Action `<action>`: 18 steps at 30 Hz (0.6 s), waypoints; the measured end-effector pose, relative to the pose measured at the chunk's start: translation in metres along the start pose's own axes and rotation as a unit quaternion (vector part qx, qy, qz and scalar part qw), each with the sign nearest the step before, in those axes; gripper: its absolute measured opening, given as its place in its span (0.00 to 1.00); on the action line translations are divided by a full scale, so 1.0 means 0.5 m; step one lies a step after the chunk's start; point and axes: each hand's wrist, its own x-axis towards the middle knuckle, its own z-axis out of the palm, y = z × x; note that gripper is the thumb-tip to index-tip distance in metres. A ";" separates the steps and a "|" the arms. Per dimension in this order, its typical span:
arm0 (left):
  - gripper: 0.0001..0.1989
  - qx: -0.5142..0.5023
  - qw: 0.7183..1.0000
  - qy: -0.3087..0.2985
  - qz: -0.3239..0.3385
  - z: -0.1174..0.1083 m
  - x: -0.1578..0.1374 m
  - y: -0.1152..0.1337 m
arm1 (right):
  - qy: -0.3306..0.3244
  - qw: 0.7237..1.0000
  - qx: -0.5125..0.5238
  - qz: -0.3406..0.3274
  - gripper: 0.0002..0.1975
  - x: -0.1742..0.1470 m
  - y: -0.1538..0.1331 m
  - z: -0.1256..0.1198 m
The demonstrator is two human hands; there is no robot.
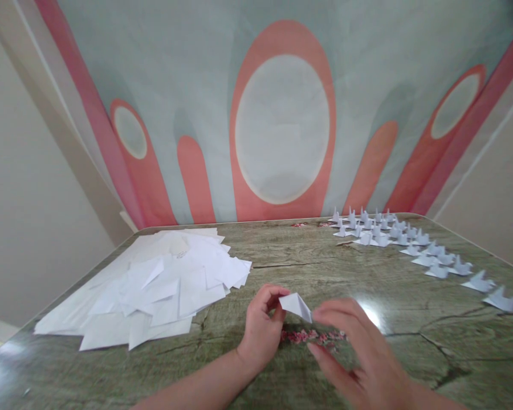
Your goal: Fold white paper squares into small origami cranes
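Observation:
My left hand pinches a small folded piece of white paper by its left end, a little above the table. The paper has a raised crease and slopes down to a point on the right. Close to that point is my right hand, its thumb and fingers apart. Its fingertips are at or very near the paper's right tip; whether they touch I cannot tell.
A wood-patterned table spreads below, with printed pink flowers near the hands. Loose white paper sheets lie heaped on the left. Several folded paper birds stand in rows along the right. Behind is a patterned backdrop.

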 end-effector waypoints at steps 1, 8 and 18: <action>0.11 0.004 1.000 -0.001 0.002 -0.001 0.000 0.001 | -0.014 1.000 -0.010 0.014 0.20 0.041 0.005 0.012; 0.10 0.000 1.000 0.006 0.010 0.000 0.003 0.007 | -0.021 0.998 -0.059 -0.013 0.11 0.122 0.027 0.045; 0.11 0.030 0.999 0.002 0.018 -0.001 0.004 0.011 | -0.052 0.994 -0.039 -0.089 0.15 0.124 0.025 0.010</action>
